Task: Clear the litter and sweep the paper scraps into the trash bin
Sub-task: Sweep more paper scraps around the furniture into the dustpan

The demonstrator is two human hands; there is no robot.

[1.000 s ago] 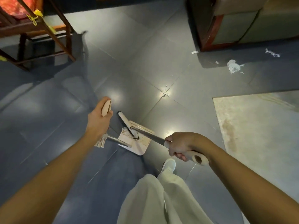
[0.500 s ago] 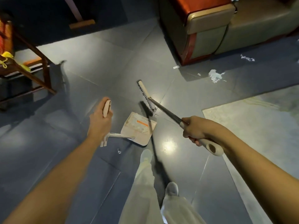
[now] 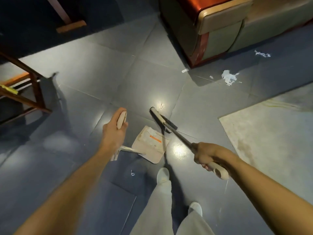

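My left hand (image 3: 113,133) grips the cream handle of a long-handled dustpan (image 3: 149,144), whose pan rests on the grey tile floor with flat paper litter inside. My right hand (image 3: 205,156) grips the cream handle of a broom (image 3: 162,119); its dark-bristled head hangs just beyond the pan's far edge. White paper scraps lie by the sofa: a crumpled piece (image 3: 229,79), a small strip (image 3: 185,70) and a twisted shred (image 3: 262,54). A tiny scrap (image 3: 132,173) lies near my left foot. No trash bin is in view.
A tan and red sofa (image 3: 218,29) stands at the upper right. A wooden chair frame (image 3: 25,92) stands at the left. A pale rug (image 3: 271,133) covers the floor at the right. My legs in light trousers and white shoes stand at the bottom centre.
The broom head lifted off the dustpan and swung to the floor beyond it. I stepped forward, so the sofa and scraps look nearer. My left hand kept the dustpan in place.
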